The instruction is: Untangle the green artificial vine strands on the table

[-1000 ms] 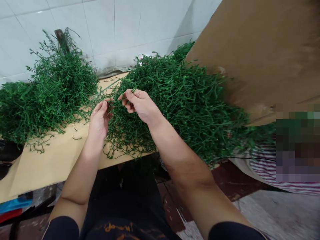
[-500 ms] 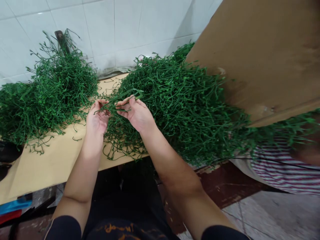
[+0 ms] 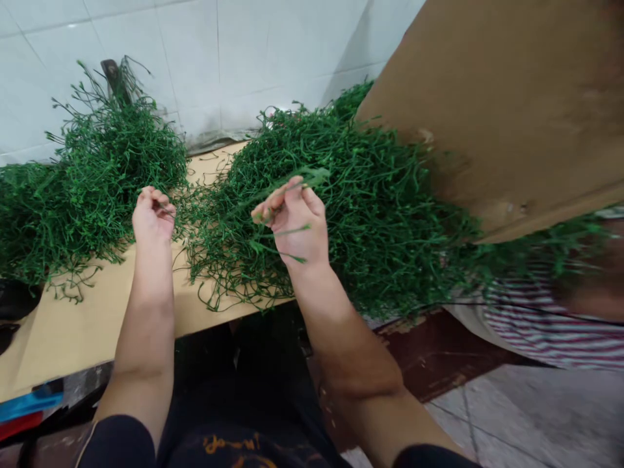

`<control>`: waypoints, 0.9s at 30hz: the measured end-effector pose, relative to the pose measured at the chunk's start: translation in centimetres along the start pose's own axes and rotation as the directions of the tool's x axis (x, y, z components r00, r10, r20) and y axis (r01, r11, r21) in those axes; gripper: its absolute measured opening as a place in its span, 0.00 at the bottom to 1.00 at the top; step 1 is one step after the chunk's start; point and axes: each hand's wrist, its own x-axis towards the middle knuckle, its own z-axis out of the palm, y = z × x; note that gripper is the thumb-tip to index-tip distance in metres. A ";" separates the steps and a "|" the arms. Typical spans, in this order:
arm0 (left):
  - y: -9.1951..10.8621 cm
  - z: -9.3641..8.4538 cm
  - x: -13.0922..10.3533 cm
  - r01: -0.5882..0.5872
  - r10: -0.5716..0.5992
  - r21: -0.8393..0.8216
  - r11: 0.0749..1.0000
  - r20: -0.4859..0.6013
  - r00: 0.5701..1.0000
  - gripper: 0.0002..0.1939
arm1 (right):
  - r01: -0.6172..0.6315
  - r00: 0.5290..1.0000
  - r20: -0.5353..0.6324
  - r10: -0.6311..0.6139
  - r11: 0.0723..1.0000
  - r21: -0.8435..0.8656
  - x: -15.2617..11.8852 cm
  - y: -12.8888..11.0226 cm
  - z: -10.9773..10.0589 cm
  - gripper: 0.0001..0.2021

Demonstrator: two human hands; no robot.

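My right hand (image 3: 299, 218) pinches a few thin green stems (image 3: 319, 175), blurred by motion, in front of a large heap of similar stems (image 3: 380, 195) with small bud-like tips. A couple of strands hang across its palm. Farther left, my left hand (image 3: 155, 211) is closed, its fingers curled together around what looks like a thin dark-green stem (image 3: 167, 209). It sits at the front right side of a second, smaller heap (image 3: 117, 156). Both heaps lie on a tan cardboard-like surface (image 3: 92, 325).
A large brown board (image 3: 487, 110) slants over the right heap. White tiled wall (image 3: 195, 58) rises behind. At the right a person's striped sleeve (image 3: 526, 325) shows beside more stems. Blue and red items (image 3: 32, 406) lie below the table's left edge.
My hands have moved apart from each other: the left toward the left heap, its fingers curling in, the right rightward over the big heap with stems in its fingers.
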 end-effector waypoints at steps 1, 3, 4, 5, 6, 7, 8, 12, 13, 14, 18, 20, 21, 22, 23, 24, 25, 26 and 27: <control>-0.5 0.1 -0.3 0.017 -0.019 0.064 0.998 0.035 0.999 0.10 | -0.036 0.999 -0.011 0.036 0.999 -0.030 0.3 0.1 0.0 0.20; -2.0 0.4 -1.0 0.025 -0.057 0.289 0.957 0.104 0.993 0.04 | -0.092 0.996 -0.030 0.089 0.992 -0.090 0.9 0.5 0.3 0.21; -2.8 0.5 -1.3 -0.001 -0.069 0.437 0.899 0.145 0.987 0.02 | -0.108 0.994 -0.038 0.104 0.987 -0.120 1.1 0.7 0.5 0.22; -3.4 0.5 -1.5 -0.047 -0.078 0.573 0.818 0.191 0.978 0.02 | -0.118 0.993 -0.045 0.113 0.982 -0.145 1.3 0.8 0.6 0.23; -3.9 0.4 -1.7 -0.094 -0.089 0.672 0.734 0.232 0.969 0.01 | -0.128 0.991 -0.051 0.121 0.977 -0.168 1.5 0.8 0.7 0.23; -4.1 0.2 -1.9 -0.139 -0.100 0.733 0.666 0.272 0.957 0.01 | -0.140 0.990 -0.057 0.132 0.972 -0.189 1.6 0.8 0.6 0.23; -4.2 0.0 -2.0 -0.189 -0.103 0.770 0.609 0.313 0.944 0.02 | -0.153 0.988 -0.064 0.143 0.966 -0.209 1.7 0.7 0.5 0.24; -3.6 -1.0 -2.9 -0.359 -0.102 0.832 0.423 0.437 0.894 0.05 | -0.196 0.980 -0.093 0.177 0.943 -0.270 2.1 0.4 -0.2 0.25; -3.5 -1.1 -3.2 -0.378 -0.114 0.839 0.393 0.452 0.885 0.07 | -0.206 0.978 -0.099 0.186 0.939 -0.275 2.1 0.5 -0.3 0.26; -3.3 -1.1 -3.5 -0.376 -0.131 0.840 0.391 0.456 0.880 0.09 | -0.217 0.975 -0.103 0.196 0.937 -0.275 2.1 0.6 -0.3 0.26; -3.4 0.0 -4.8 -0.332 -0.160 0.753 0.569 0.497 0.853 0.17 | -0.253 0.967 -0.078 0.241 0.934 -0.251 1.9 1.1 0.0 0.25; -3.5 0.6 -5.2 -0.321 -0.128 0.676 0.663 0.525 0.842 0.17 | -0.261 0.965 -0.057 0.255 0.935 -0.238 1.7 1.3 0.3 0.24; -3.6 0.9 -5.3 -0.318 -0.105 0.647 0.693 0.526 0.844 0.15 | -0.265 0.964 -0.048 0.261 0.936 -0.233 1.6 1.3 0.3 0.24; -3.7 1.1 -5.3 -0.312 -0.082 0.628 0.713 0.517 0.852 0.12 | -0.268 0.963 -0.039 0.266 0.936 -0.228 1.5 1.3 0.4 0.23; -3.9 1.2 -5.3 -0.303 -0.061 0.614 0.729 0.500 0.864 0.09 | -0.271 0.962 -0.031 0.272 0.937 -0.222 1.5 1.3 0.3 0.23; -4.0 1.3 -5.2 -0.289 -0.044 0.603 0.743 0.475 0.879 0.07 | -0.275 0.961 -0.026 0.275 0.938 -0.213 1.4 1.3 0.3 0.22; -4.1 1.3 -5.1 -0.266 -0.027 0.588 0.764 0.441 0.897 0.08 | -0.276 0.961 -0.028 0.277 0.940 -0.202 1.4 1.4 0.2 0.22; -4.3 1.3 -4.9 -0.236 -0.010 0.562 0.793 0.399 0.917 0.09 | -0.277 0.961 -0.034 0.275 0.943 -0.187 1.3 1.5 0.2 0.22; -4.4 1.2 -4.8 -0.199 0.003 0.523 0.829 0.352 0.936 0.10 | -0.274 0.962 -0.040 0.271 0.946 -0.170 1.2 1.7 0.2 0.22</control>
